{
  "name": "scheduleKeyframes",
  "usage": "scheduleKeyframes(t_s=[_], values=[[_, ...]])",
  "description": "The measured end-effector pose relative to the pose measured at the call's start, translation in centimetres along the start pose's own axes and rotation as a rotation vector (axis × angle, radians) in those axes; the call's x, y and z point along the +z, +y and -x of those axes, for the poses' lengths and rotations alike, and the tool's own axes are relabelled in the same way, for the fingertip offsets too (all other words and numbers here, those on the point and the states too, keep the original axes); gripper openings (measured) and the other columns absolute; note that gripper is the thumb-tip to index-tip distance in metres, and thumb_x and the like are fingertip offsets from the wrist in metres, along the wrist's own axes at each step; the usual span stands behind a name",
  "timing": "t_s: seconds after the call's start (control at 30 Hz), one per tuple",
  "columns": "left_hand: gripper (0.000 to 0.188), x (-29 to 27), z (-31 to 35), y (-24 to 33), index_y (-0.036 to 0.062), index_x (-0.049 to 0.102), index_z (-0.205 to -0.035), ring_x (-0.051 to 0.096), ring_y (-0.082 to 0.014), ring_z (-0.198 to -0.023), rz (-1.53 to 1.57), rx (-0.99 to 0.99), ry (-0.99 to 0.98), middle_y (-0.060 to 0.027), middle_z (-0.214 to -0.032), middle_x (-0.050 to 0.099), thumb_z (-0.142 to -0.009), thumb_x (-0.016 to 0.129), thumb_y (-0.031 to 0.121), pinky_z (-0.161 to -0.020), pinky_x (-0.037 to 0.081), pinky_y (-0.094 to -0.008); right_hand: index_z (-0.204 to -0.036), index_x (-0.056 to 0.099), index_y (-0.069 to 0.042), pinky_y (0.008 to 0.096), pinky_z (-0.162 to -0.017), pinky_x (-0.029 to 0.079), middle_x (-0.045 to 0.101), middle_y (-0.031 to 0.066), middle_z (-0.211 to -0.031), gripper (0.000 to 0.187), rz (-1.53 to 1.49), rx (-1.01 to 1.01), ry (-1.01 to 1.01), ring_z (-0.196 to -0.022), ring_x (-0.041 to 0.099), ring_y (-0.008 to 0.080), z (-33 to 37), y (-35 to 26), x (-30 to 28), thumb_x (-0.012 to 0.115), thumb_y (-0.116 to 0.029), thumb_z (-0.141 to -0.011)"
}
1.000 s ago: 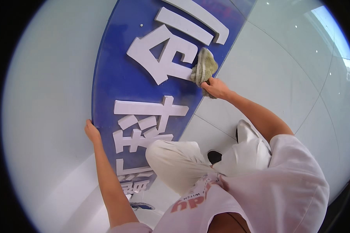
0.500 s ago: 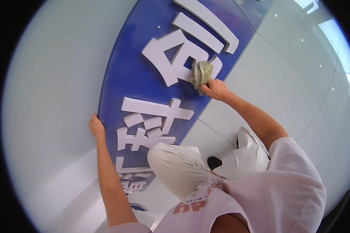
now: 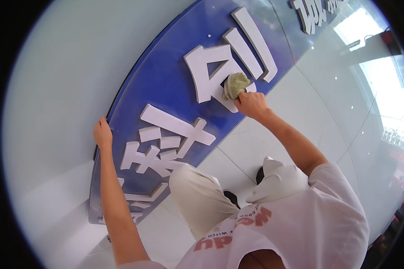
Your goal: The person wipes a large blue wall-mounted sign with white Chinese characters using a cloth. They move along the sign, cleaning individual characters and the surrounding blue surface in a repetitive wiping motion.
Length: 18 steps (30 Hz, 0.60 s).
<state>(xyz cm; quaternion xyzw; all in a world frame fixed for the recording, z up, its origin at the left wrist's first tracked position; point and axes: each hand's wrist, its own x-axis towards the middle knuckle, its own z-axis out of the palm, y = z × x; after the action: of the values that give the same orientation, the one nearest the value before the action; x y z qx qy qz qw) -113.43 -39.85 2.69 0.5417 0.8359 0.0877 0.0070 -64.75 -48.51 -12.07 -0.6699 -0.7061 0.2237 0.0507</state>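
My right hand (image 3: 252,105) is closed on a bunched, greenish-grey cloth (image 3: 238,86). That cloth presses against one of the raised white characters (image 3: 196,65) on a long blue signboard (image 3: 155,74) and covers part of it. At the board's left edge, my left hand (image 3: 103,133) grips the rim; where its fingers wrap behind is hidden. Between my two hands, another white character (image 3: 168,121) stands out from the blue face. More raised lettering runs down past my left forearm, partly behind it and my knee.
A pale, plain wall (image 3: 63,98) lies left of the board. On the right is a glossy tiled floor (image 3: 318,121) with thin seams and bright reflections. My bent knee (image 3: 197,193) in light trousers is close to the board's lower right edge. Dark and red objects are at the far right rim.
The view has shifted, so the board appears turned and more lettering shows at the top right. The cloth has moved slightly over the same character. My left hand stays at the board's edge.
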Motion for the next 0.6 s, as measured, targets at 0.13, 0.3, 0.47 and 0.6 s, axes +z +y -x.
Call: scheduleKeyframes(t_s=[0.13, 0.3, 0.47, 0.6], values=[[0.058, 0.0, 0.3, 0.3, -0.0008, 0.071, -0.099, 0.062, -0.0423, -0.099, 0.035, 0.027, 0.042, -0.0221, -0.103, 0.069, -0.094, 0.037, 0.046, -0.086, 0.047, -0.0457, -0.094, 0.059, 0.002, 0.0434, -0.07, 0.053, 0.068, 0.0226, -0.082, 0.034, -0.279, 0.135, -0.031, -0.077, 0.067, 0.0371, -1.2, -2.9, -0.7, 0.054, -0.032, -0.088], [0.06, -0.9, 0.8, 1.3, -0.0032, 0.069, -0.092, 0.062, -0.0435, -0.09, 0.028, -0.028, -0.019, -0.0231, -0.094, 0.068, -0.095, 0.034, 0.046, -0.082, 0.048, -0.0466, -0.103, 0.058, 0.005, 0.0383, -0.082, 0.05, 0.065, 0.0262, -0.094, 0.039, -0.914, 0.175, -0.011, -0.092, 0.064, 0.034, 0.1, -2.0, -1.2, 0.056, -0.031, -0.088], [0.06, -1.2, 1.2, 1.8, -0.0042, 0.064, -0.084, 0.061, -0.0436, -0.082, 0.043, 0.011, 0.002, -0.0235, -0.085, 0.066, -0.095, 0.032, 0.045, -0.077, 0.048, -0.047, -0.09, 0.056, -0.002, 0.0466, -0.061, 0.052, 0.068, 0.0151, -0.068, 0.039, -0.095, 0.018, 0.06, -0.061, 0.066, 0.0366, -2.9, -5.2, -7.3, 0.046, -0.04, -0.097], [0.059, -0.8, 1.5, 2.3, -0.0034, 0.063, -0.081, 0.061, -0.0431, -0.079, 0.064, 0.032, 0.035, -0.022, -0.082, 0.065, -0.095, 0.031, 0.044, -0.074, 0.048, -0.0471, -0.084, 0.056, 0.001, 0.0503, -0.056, 0.05, 0.067, 0.0168, -0.065, 0.044, 0.1, -0.021, 0.125, -0.057, 0.064, 0.0386, -3.1, -4.7, -4.9, 0.045, -0.039, -0.098]])
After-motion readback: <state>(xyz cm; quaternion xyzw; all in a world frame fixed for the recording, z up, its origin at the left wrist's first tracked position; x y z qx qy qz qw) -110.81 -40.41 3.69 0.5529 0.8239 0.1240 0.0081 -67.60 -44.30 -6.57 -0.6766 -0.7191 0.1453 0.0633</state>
